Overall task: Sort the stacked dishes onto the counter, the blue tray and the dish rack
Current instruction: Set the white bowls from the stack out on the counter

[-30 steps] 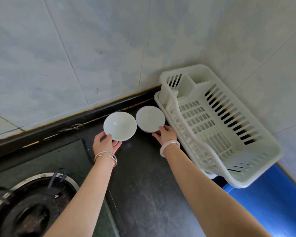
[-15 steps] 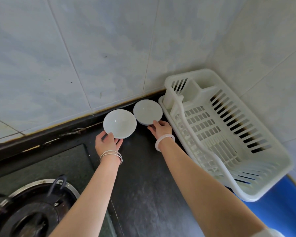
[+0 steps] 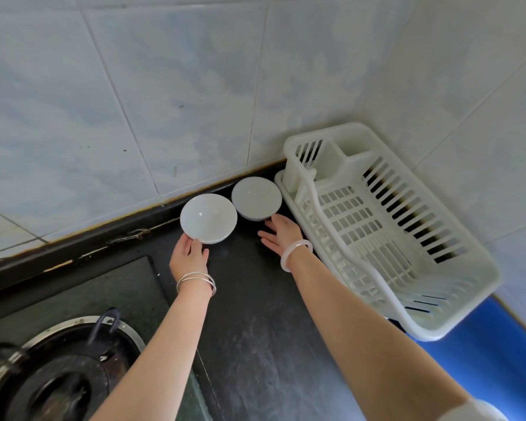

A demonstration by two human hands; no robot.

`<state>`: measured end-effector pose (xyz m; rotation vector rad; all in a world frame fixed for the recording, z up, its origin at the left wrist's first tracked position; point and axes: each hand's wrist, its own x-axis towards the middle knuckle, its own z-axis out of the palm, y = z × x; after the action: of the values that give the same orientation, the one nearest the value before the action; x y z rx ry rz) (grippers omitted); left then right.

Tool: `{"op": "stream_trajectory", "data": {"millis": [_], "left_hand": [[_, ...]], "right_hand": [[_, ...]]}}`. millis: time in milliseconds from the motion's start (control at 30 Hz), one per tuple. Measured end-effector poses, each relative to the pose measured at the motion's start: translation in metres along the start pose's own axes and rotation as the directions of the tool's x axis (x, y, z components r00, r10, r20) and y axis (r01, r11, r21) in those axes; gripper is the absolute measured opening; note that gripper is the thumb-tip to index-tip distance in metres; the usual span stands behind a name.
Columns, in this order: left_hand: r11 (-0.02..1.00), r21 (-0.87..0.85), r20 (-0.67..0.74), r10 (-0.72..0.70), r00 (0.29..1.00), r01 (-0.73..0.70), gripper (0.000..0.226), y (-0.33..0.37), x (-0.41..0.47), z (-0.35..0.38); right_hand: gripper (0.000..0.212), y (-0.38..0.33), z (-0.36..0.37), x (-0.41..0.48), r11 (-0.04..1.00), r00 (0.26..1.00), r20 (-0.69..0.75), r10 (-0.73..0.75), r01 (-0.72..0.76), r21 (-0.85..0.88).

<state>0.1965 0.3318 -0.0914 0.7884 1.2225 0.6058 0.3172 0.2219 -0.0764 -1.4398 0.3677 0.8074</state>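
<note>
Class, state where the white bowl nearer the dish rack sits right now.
Head view, centre: the bowl sits on the dark counter by the wall, between the other white bowl and the dish rack.

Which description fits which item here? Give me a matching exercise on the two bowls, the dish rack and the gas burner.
Items
1. left bowl
2. right bowl
3. dish rack
4. gas burner

Descriptions
A. lower left corner of the view
B. holds no dishes, near end reaches the blue tray
C. left hand touches its near rim
D. sits between the other bowl and the rack

Pairs: 1-C, 2-D, 3-B, 4-A
</note>
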Motion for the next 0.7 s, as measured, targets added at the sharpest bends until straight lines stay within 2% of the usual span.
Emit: {"op": "stream_trajectory", "data": {"millis": [133, 267, 400, 500, 633, 700], "left_hand": [[0.994, 0.112, 0.132, -0.002, 0.991, -0.013, 0.039, -0.005, -0.023, -0.012], [0.962, 0.271, 0.320, -0.052, 0.946, -0.039, 0.026, -0.018, -0.067, -0.027], [0.864, 0.467, 0.535, -0.109, 0.837, -0.186, 0.022, -0.037, -0.123, -0.039], [0.758, 0.551, 0.662, -0.143, 0.736, -0.349, 0.022, -0.056, -0.172, -0.047], [0.616, 0.608, 0.758, -0.261, 0.598, -0.501, 0.023, -0.085, -0.236, -0.059], [0.556, 0.611, 0.784, -0.321, 0.532, -0.564, 0.023, -0.100, -0.265, -0.068]], "right_hand": [[0.041, -0.005, -0.017, -0.035, 0.998, 1.000, 0.016, -0.011, 0.012, -0.064], [0.032, -0.005, -0.052, -0.095, 0.996, 0.998, 0.030, -0.056, 0.058, -0.061], [0.018, 0.012, -0.105, -0.167, 0.981, 0.988, -0.041, -0.147, 0.140, -0.132], [0.017, 0.038, -0.154, -0.215, 0.962, 0.972, -0.133, -0.192, 0.160, -0.219], [0.016, 0.087, -0.222, -0.270, 0.924, 0.921, -0.285, -0.267, 0.161, -0.348], [0.017, 0.115, -0.253, -0.296, 0.893, 0.877, -0.380, -0.294, 0.110, -0.437]]}}
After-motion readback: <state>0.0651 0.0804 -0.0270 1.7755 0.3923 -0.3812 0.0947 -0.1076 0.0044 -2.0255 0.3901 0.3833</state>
